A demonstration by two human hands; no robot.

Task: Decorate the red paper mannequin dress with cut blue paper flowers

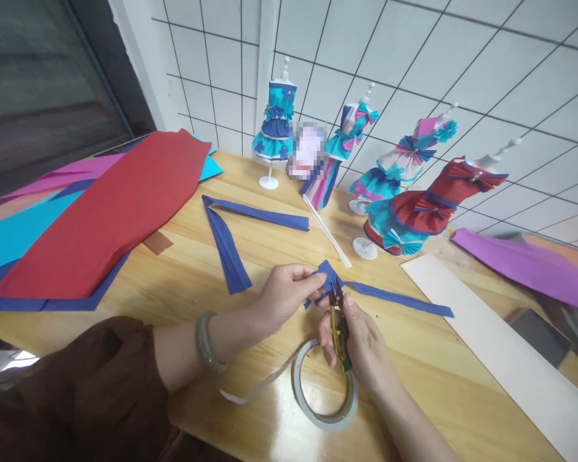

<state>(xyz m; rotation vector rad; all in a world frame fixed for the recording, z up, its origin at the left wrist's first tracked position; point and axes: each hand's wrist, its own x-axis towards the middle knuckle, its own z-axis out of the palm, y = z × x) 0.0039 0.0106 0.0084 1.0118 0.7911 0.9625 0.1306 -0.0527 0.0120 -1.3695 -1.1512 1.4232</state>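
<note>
My left hand (289, 292) pinches a small piece of blue crepe paper (326, 269) between thumb and fingers. My right hand (363, 337) is wrapped round a pair of yellow and dark green snips (340, 330), whose blades meet the edge of the blue piece. To the right of the blades lies a narrow blue paper strip (399, 298). Under my right hand rests a roll of tape (298, 391), its loose end trailing left. A folded blue strip (228, 253) lies bent on the table beyond my left hand.
Several small dress forms in paper dresses, one a red dress (428, 205), stand along the tiled wall. A stack topped by red paper (120, 212) fills the left. White card (481, 340), purple paper (530, 263) and a dark flat object (539, 337) lie at right.
</note>
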